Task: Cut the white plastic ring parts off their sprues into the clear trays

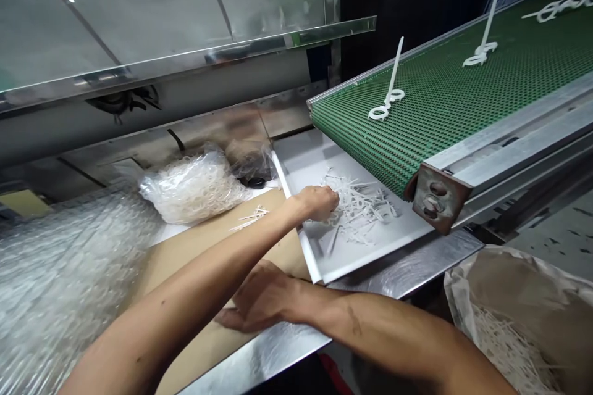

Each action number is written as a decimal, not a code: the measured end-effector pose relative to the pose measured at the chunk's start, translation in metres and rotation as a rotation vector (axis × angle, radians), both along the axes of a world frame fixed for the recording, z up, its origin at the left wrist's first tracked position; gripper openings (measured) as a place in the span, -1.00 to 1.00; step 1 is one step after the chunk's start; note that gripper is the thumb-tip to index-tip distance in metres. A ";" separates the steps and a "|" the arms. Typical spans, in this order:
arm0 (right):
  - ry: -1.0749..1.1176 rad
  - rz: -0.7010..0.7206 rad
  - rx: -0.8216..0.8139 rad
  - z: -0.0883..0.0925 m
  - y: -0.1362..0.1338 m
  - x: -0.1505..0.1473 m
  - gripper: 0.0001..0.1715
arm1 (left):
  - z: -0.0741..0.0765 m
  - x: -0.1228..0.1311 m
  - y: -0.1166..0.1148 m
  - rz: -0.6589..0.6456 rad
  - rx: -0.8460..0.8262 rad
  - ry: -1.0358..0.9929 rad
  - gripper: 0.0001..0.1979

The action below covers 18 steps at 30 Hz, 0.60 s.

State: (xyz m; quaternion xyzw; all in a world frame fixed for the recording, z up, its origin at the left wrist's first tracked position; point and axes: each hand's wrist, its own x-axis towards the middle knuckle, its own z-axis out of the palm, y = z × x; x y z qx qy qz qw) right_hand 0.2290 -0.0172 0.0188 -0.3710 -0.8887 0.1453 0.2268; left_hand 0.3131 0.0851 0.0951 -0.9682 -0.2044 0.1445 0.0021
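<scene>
- Grip of the left hand (320, 202): fingers curled inward at the near-left side of the loose pile of white plastic pieces (365, 207); the fingertips are hidden, so I cannot tell whether they are clamped on any.
- Right hand (262, 296): low over the brown cardboard (157, 265), back of the hand toward the camera, partly behind the left forearm; I cannot tell whether its grip is apart or together, or holding something.
- Forearms cross, the left one passing above the right hand.
- White pile: thin, tangled bits lying in the shallow pale tray (384, 252), under the lower end of the green conveyor belt (445, 86).
- On the belt: three white molded parts spaced apart, the nearest two each with a stem (395, 71) sticking up from ringed ends.
- On the cardboard: a small group of white sticks (252, 217), left of the tray.
- Behind those sticks: a clear bag (192, 188) of whitish rings, near a small black round object (256, 183).
- Far left: a blurred mass of clear plastic (69, 278).
- Metal worktop (273, 345): its edge shows below the cardboard and tray.
- Lower right: an open pale sack (546, 284) with white scraps (504, 345) inside.
</scene>
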 end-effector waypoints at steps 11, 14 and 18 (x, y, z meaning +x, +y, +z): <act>-0.045 -0.021 0.154 -0.006 0.005 -0.001 -0.35 | 0.053 -0.056 0.002 0.120 -0.438 -0.699 -0.84; -0.050 -0.014 0.160 -0.007 0.003 0.000 -0.43 | 0.056 -0.102 0.002 0.289 -0.612 -0.981 -0.86; -0.036 -0.015 0.154 -0.011 0.000 -0.001 -0.54 | 0.031 -0.185 -0.001 0.581 -0.493 -1.180 -0.87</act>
